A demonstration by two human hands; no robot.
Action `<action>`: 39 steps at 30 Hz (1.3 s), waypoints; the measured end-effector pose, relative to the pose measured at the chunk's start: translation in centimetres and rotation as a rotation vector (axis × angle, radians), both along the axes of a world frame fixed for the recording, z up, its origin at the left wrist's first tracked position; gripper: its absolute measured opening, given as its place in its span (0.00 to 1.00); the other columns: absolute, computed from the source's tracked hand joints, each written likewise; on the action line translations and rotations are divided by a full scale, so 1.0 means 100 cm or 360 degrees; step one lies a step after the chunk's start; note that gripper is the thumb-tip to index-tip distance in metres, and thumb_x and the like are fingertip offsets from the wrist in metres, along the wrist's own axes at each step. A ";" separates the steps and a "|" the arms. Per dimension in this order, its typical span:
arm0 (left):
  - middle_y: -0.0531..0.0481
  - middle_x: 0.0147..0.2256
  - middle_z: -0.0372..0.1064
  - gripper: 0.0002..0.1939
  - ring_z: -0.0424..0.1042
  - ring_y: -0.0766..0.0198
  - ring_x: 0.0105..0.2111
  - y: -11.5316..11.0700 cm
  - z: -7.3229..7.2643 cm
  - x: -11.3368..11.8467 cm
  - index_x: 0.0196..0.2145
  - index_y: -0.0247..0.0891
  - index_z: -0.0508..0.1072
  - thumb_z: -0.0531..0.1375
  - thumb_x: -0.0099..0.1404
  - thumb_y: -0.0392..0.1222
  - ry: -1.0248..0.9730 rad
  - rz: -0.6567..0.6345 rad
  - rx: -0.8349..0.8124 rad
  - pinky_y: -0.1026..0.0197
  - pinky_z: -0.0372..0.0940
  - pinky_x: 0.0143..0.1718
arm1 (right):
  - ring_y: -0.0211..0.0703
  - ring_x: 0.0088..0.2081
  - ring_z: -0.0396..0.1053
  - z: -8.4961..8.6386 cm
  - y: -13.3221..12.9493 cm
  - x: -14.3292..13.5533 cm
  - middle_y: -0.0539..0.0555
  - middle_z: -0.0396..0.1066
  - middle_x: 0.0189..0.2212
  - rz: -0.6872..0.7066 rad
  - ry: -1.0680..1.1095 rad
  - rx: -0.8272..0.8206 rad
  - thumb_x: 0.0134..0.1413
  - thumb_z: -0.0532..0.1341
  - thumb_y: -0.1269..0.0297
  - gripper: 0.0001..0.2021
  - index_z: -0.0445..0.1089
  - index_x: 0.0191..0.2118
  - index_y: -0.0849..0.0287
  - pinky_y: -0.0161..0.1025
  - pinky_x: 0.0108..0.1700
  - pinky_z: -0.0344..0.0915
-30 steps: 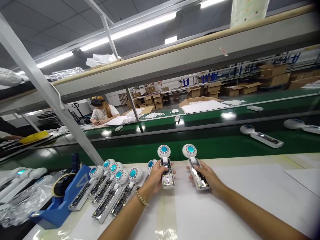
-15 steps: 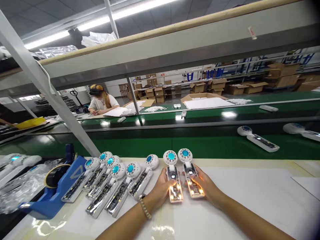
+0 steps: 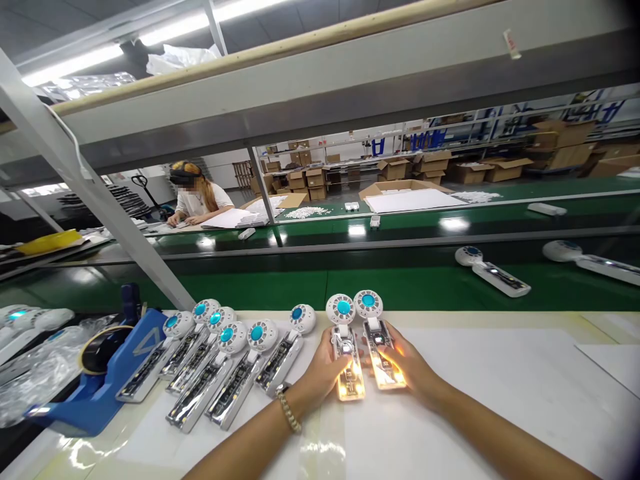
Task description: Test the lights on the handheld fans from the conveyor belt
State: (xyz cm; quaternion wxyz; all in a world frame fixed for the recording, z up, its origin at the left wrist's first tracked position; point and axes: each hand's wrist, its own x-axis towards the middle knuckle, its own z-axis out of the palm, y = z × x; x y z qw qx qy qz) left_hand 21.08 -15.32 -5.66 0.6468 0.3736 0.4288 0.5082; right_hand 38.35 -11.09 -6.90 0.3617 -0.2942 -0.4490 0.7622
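My left hand [image 3: 325,367] is closed round a small white handheld fan [image 3: 349,375], thumb on its clear-fronted body. My right hand [image 3: 407,360] grips a second fan [image 3: 369,303] the same way, just to the right. Both have round slotted heads with blue centres. Circuit boards show in their bodies, and orange-yellow lights glow at the lower ends. The two heads almost touch, and the fans are held above the white work surface [image 3: 425,427]. Several similar fans [image 3: 233,390], unlit in the body, lie side by side left of my left hand.
A blue tape dispenser [image 3: 107,390] stands at the left beside clear plastic bags [image 3: 40,383]. Beyond the table runs a green conveyor belt [image 3: 270,287] carrying fans [image 3: 500,277]. A slanted metal post [image 3: 125,220] and an overhead shelf [image 3: 300,100] frame the view. A co-worker [image 3: 200,200] sits across.
The lights in both held fans look brighter and more yellow. On the belt, the fans at right have shifted left. My hands stay almost in place; the view has tilted slightly.
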 end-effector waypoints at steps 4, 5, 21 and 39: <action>0.44 0.42 0.68 0.27 0.69 0.55 0.44 0.000 0.000 -0.002 0.48 0.42 0.58 0.62 0.52 0.35 0.0031 0.0006 -0.0017 0.51 0.62 0.47 | 0.49 0.37 0.71 -0.002 0.000 -0.001 0.56 0.70 0.42 -0.0030 -0.0050 -0.0016 0.48 0.61 0.56 0.33 0.46 0.59 0.50 0.47 0.41 0.67; 0.44 0.41 0.68 0.27 0.69 0.55 0.44 0.000 -0.001 -0.002 0.48 0.42 0.58 0.62 0.52 0.35 0.0033 0.0004 -0.0027 0.51 0.62 0.47 | 0.48 0.37 0.71 -0.003 0.000 -0.001 0.55 0.69 0.43 -0.0035 -0.0055 0.0000 0.48 0.61 0.56 0.33 0.46 0.59 0.49 0.46 0.41 0.67; 0.45 0.37 0.68 0.27 0.71 0.56 0.39 0.001 -0.007 -0.003 0.47 0.38 0.55 0.63 0.51 0.34 -0.0064 0.0018 0.0037 0.52 0.63 0.42 | 0.48 0.41 0.70 -0.004 0.000 -0.001 0.54 0.69 0.44 0.0080 0.0031 0.0102 0.50 0.60 0.58 0.32 0.46 0.59 0.49 0.46 0.43 0.66; 0.45 0.38 0.66 0.31 0.69 0.56 0.39 -0.001 -0.003 -0.003 0.47 0.38 0.54 0.65 0.49 0.33 -0.0062 -0.0086 0.0125 0.51 0.63 0.43 | 0.51 0.46 0.68 -0.004 -0.001 0.001 0.57 0.67 0.47 0.0166 0.0185 0.0271 0.51 0.61 0.62 0.28 0.49 0.56 0.51 0.48 0.48 0.62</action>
